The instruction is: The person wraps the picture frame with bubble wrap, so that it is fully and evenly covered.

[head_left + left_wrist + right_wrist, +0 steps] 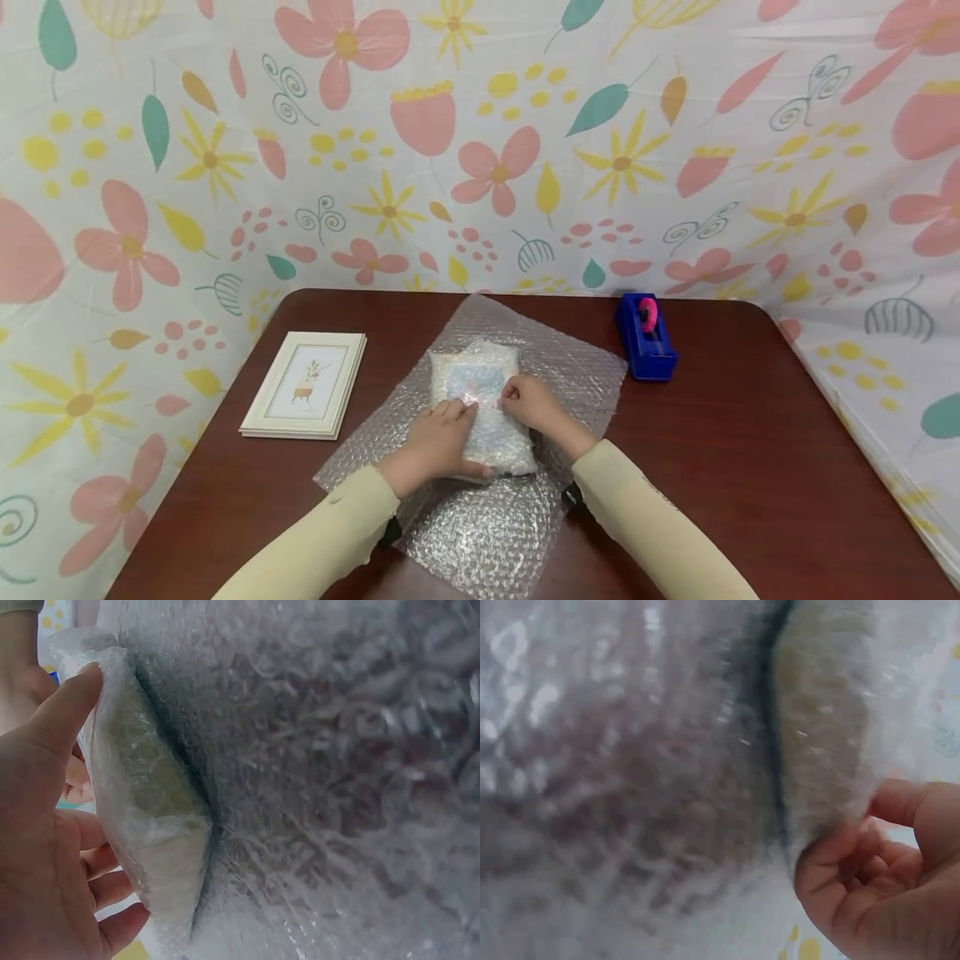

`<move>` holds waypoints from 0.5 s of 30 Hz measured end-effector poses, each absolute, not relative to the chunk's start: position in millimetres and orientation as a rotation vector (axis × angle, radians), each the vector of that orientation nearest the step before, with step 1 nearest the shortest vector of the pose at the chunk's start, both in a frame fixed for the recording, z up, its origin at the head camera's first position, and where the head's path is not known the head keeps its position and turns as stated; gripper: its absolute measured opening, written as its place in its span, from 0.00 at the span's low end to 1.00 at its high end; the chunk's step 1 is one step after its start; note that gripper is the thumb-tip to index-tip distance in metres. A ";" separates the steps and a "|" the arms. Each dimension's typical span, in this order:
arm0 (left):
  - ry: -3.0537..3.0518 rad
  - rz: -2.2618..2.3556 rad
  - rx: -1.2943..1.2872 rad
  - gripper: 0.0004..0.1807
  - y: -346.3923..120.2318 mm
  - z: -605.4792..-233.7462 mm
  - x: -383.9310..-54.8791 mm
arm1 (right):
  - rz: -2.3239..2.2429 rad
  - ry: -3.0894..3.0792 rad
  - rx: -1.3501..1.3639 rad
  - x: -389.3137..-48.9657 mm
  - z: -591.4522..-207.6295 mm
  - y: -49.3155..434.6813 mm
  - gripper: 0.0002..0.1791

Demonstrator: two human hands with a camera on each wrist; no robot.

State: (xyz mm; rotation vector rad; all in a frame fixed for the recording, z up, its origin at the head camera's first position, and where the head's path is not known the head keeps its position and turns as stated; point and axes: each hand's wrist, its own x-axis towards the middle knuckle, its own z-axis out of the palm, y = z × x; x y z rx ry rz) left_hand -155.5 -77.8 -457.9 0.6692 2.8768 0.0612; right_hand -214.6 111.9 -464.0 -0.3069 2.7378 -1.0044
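Observation:
A bubble-wrapped package (pixel 491 437) lies on a spread sheet of bubble wrap (pixel 468 537) in the middle of the table. Through its cloudy layers a bluish picture and a pale edge show, much like a picture frame. My left hand (pixel 438 442) rests on the package's left part, thumb stretched toward the near edge and fingers across the top. From the right, my right hand (pixel 536 407) has its fingers curled and pinches at the wrap on top, close to the left fingertips. Whether a strip of tape lies between those fingers is too small to tell.
A cream picture frame (pixel 303 385) with a plant print lies at the table's left, seemingly stacked on another. A blue tape dispenser (pixel 651 354) with a pink-cored roll stands at the back right. Behind the brown table (pixel 750 467) hangs a flowered cloth (pixel 600 167).

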 end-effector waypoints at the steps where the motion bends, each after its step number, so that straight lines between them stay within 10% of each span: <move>1: 2.881 0.060 0.667 0.60 -78.6 -458.6 -155.6 | -1.006 2.738 -0.313 -215.0 -464.1 111.2 0.05; 15: 2.874 0.074 0.670 0.58 -79.4 -458.5 -154.2 | -0.901 2.766 -0.205 -219.7 -468.7 113.3 0.13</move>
